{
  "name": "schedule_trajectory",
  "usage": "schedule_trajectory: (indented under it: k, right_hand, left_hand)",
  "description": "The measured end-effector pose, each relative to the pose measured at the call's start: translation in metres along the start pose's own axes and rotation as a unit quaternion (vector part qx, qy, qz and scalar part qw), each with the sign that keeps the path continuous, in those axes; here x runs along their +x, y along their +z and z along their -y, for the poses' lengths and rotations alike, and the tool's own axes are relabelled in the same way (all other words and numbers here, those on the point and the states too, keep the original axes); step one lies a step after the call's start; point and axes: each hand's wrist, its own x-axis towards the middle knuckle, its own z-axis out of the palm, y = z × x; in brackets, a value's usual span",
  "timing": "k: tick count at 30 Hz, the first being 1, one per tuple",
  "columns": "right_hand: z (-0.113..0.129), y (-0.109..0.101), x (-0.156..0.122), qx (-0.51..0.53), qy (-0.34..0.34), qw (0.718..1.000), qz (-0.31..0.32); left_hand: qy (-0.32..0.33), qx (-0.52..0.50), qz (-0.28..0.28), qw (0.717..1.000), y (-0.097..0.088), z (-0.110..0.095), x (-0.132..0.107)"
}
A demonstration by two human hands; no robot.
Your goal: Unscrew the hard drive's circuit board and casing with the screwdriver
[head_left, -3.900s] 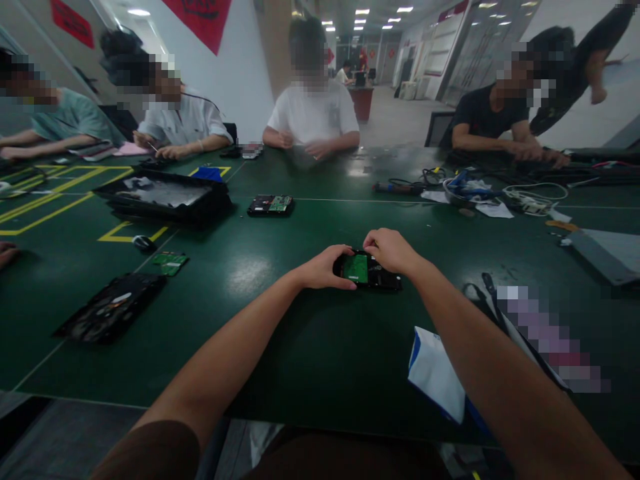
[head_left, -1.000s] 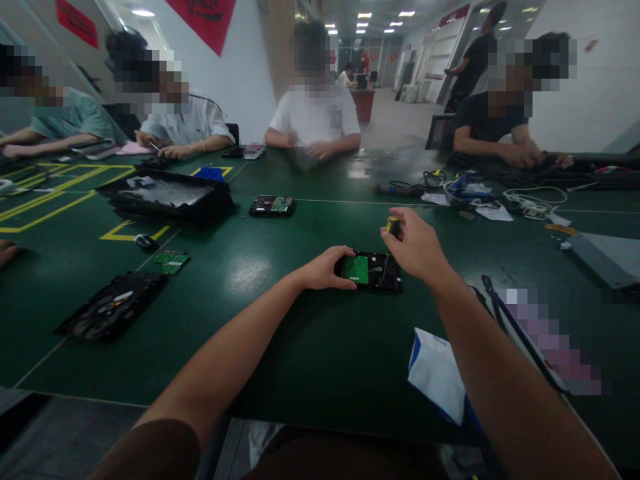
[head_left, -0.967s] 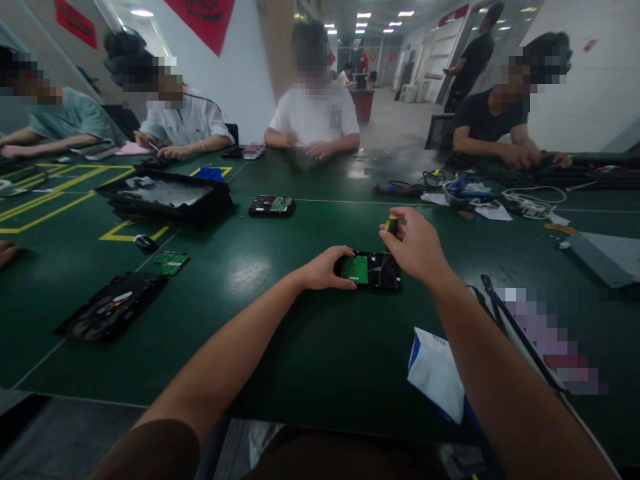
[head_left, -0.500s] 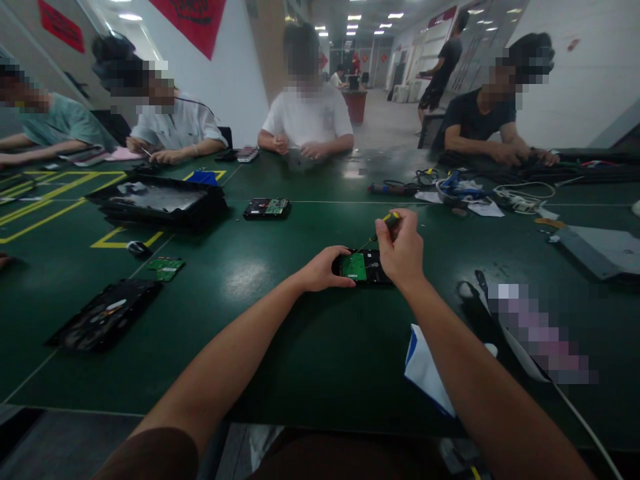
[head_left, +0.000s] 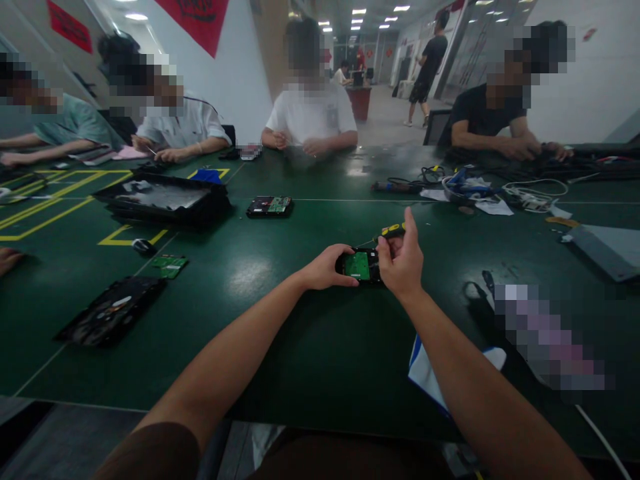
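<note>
A black hard drive (head_left: 361, 266) with a green circuit board facing up lies on the green table (head_left: 310, 333) in front of me. My left hand (head_left: 327, 267) grips its left end, fingers curled round the edge. My right hand (head_left: 400, 260) sits at the drive's right end and holds a yellow-and-black screwdriver (head_left: 391, 231). The tool lies nearly level, its tip pointing left over the drive, with my index finger raised.
Another hard drive (head_left: 270, 205) lies further back. A black tray (head_left: 163, 198), a loose green board (head_left: 169, 265) and an opened black device (head_left: 111, 319) are at the left. A white-and-blue bag (head_left: 440, 380) lies near my right forearm. Cables and tools (head_left: 470, 190) sit back right. Several people sit around the table.
My right hand picked up the screwdriver and brought it down from above the drive to its right end, tilting the tool nearly level. My left hand stayed on the drive.
</note>
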Motion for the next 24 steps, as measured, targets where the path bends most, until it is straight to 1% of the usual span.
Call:
schedule_trajectory:
  k: [2, 3, 4, 7, 12, 15, 18, 20, 24]
  right_hand:
    - [-0.001, 0.002, -0.001, 0.041, 0.030, 0.996, -0.069]
    - [-0.002, 0.003, -0.001, 0.056, 0.041, 0.993, -0.094]
    - [-0.003, 0.004, -0.001, 0.060, 0.043, 0.992, -0.104]
    - [-0.005, 0.007, -0.002, 0.066, 0.030, 0.990, -0.118]
    - [-0.011, 0.013, -0.001, 0.113, -0.004, 0.985, -0.130]
    - [-0.017, 0.020, 0.001, 0.135, -0.025, 0.981, -0.136]
    - [-0.022, 0.029, 0.003, 0.181, -0.075, 0.964, -0.180]
    - [-0.024, 0.033, 0.005, 0.204, -0.096, 0.953, -0.200]
    - [-0.022, 0.037, 0.005, 0.229, -0.116, 0.945, -0.202]
  left_hand:
    - [-0.005, -0.003, 0.001, 1.000, 0.000, 0.000, 0.000]
    - [-0.006, -0.004, 0.002, 1.000, 0.000, 0.000, 0.000]
    - [-0.006, -0.004, 0.001, 1.000, 0.000, 0.000, 0.001]
    - [-0.004, -0.002, -0.002, 1.000, 0.000, -0.001, 0.000]
    - [0.005, 0.001, -0.004, 1.000, 0.001, 0.002, 0.000]
    - [0.021, 0.008, -0.008, 1.000, 0.002, 0.004, 0.000]
    - [0.046, 0.015, -0.020, 0.999, 0.003, 0.007, 0.000]
    - [0.054, 0.016, -0.024, 0.998, 0.004, 0.008, 0.000]
    - [0.047, 0.011, -0.022, 0.999, 0.005, 0.009, 0.001]
